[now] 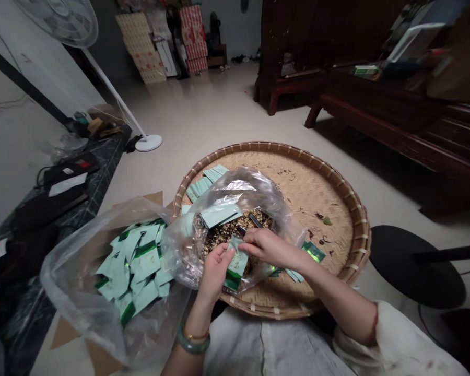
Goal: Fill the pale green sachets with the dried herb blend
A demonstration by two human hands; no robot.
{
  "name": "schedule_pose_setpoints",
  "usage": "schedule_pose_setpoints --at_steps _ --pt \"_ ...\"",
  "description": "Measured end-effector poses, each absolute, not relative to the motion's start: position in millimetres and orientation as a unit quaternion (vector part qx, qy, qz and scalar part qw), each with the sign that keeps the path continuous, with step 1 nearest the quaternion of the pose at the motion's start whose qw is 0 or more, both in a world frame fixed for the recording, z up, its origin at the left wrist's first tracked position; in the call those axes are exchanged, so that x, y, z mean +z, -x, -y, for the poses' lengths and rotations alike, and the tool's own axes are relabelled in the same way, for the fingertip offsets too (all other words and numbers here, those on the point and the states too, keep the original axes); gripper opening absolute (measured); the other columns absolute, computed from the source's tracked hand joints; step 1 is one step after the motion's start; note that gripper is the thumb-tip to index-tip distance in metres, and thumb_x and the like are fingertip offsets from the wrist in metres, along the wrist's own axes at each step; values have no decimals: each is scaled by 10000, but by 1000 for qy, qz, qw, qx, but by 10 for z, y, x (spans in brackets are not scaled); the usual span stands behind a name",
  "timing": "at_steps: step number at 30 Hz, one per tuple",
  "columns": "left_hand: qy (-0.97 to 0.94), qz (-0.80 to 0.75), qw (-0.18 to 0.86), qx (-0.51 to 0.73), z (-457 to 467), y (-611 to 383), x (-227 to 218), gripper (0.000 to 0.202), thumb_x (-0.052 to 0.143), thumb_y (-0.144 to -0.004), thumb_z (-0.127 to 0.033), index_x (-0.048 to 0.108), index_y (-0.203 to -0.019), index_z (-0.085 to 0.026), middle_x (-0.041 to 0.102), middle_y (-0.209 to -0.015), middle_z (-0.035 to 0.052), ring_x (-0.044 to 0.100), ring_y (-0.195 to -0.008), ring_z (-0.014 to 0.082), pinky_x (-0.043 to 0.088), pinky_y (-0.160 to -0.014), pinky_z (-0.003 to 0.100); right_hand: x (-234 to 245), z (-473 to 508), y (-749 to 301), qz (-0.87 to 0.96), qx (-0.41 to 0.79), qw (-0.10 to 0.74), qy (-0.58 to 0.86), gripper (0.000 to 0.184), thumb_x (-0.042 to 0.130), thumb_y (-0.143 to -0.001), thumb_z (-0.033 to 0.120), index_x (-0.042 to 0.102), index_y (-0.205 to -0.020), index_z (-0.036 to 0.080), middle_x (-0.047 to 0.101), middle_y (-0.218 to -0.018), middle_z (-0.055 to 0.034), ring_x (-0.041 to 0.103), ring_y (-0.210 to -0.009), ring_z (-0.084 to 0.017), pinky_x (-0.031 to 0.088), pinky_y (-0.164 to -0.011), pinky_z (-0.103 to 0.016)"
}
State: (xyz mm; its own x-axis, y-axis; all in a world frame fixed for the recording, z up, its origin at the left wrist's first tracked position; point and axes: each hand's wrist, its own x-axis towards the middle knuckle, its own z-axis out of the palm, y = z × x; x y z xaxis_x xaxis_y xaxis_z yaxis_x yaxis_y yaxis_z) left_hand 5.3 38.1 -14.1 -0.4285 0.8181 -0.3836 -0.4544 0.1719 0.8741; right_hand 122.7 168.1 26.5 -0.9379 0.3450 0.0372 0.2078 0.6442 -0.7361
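My left hand (216, 269) pinches a mint-green packet (237, 263) with a dark green end by its left edge. The fingers of my right hand (264, 244) close on the packet's top. Two short dark rods (254, 220) show just above my right hand; whether it grips them I cannot tell. Both hands are over a clear plastic bag (250, 183) of loose, dark-and-yellow dried flakes (219, 235). A few flat mint packets (219, 214) lie on the flakes inside the bag. Underneath is a round woven bamboo tray (321, 177).
Stacked mint packets (207, 183) lie at the tray's left, with more green packets (313, 251) on its right. A plastic bag (82, 324) at left holds many packets. A white fan base (149, 142), black round base (417, 266) and dark wooden furniture (376, 125) stand around.
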Motion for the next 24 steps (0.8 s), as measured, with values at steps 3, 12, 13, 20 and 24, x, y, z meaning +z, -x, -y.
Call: schedule_pose_setpoints --at_steps 3,12,13,20,24 --pt "-154 -575 504 626 -385 -60 -137 342 766 -653 -437 620 -729 -137 620 -581 -30 537 -507 89 416 -506 182 247 -1694 -1220 883 425 93 178 319 599 -862 239 537 -564 145 487 -611 26 447 -589 -98 309 -555 -216" --pt "-171 -587 548 571 -394 -83 -105 444 824 -586 -370 660 -928 -139 724 -736 41 656 -542 161 496 -525 243 88 -1712 -1198 723 588 216 292 142 706 -698 238 642 -797 159 550 -629 48 485 -571 -91 375 -531 -194" --pt "-174 -591 556 558 -389 -83 -111 443 837 -565 -355 670 -908 -128 735 -764 63 671 -559 177 509 -536 256 72 -1724 -1197 712 599 220 293 207 709 -694 247 649 -874 163 546 -630 53 487 -569 -93 387 -537 -198" --pt "-172 -597 563 544 -384 -97 -127 398 849 -545 -333 693 -824 -98 753 -793 112 700 -601 194 539 -567 261 20 -1755 -1139 754 577 150 276 247 685 -745 370 668 -663 138 517 -555 43 447 -540 -92 321 -499 -201" --pt "-164 -596 570 541 -375 -75 -109 413 847 -548 -350 687 -830 -94 751 -788 110 688 -574 181 528 -529 248 41 -1755 -1142 788 521 164 282 338 606 -831 383 634 -598 140 491 -521 41 449 -524 -97 305 -493 -209"
